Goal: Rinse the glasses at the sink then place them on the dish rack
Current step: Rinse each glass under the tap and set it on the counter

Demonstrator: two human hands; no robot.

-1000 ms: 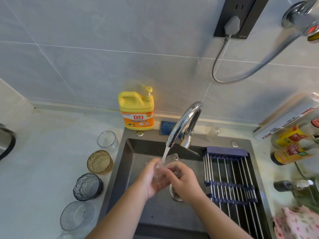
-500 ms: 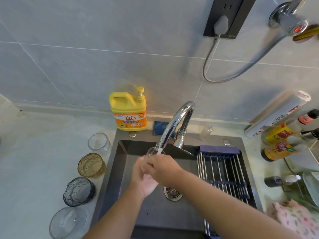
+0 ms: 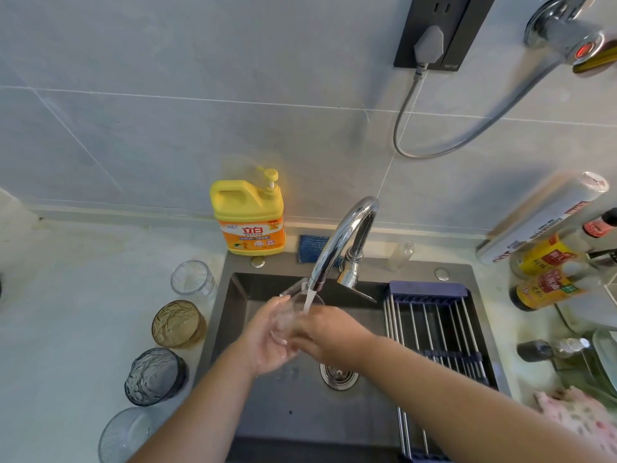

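- A clear drinking glass (image 3: pixel 289 317) is held over the dark grey sink basin (image 3: pixel 277 416), its mouth tipped up towards the tap.
- A thin stream of water (image 3: pixel 307 300) falls from the curved chrome tap (image 3: pixel 340 242) onto the glass rim.
- The left hand (image 3: pixel 267 342) cups the glass from the left, with its fingers curled round the wall.
- The right hand (image 3: pixel 329 335) closes on the glass from the right. I cannot tell whether its fingertips reach inside.
- The round steel drain (image 3: pixel 338 375) shows just below the right wrist.
- A roll-up dish rack of steel rods with dark blue end bars (image 3: pixel 437 325) lies across the right side of the sink, and no glass is on it.
- Four more glasses stand in a row on the pale tabletop (image 3: pixel 66 295) left of the sink. From the far end they are a clear tumbler (image 3: pixel 192 279), an amber textured glass (image 3: pixel 178 324), a smoky blue-grey textured glass (image 3: pixel 155 375) and a clear ribbed glass (image 3: pixel 127 432).
- A yellow pump bottle of dish soap with an orange label (image 3: pixel 248 218) stands at the back left corner of the sink, and a blue scrubbing pad (image 3: pixel 312 243) lies beside it, behind the tap.
- Sauce bottles with yellow and red labels (image 3: pixel 547 275) stand on the right, with a pink patterned cloth (image 3: pixel 581 417) nearer the camera.
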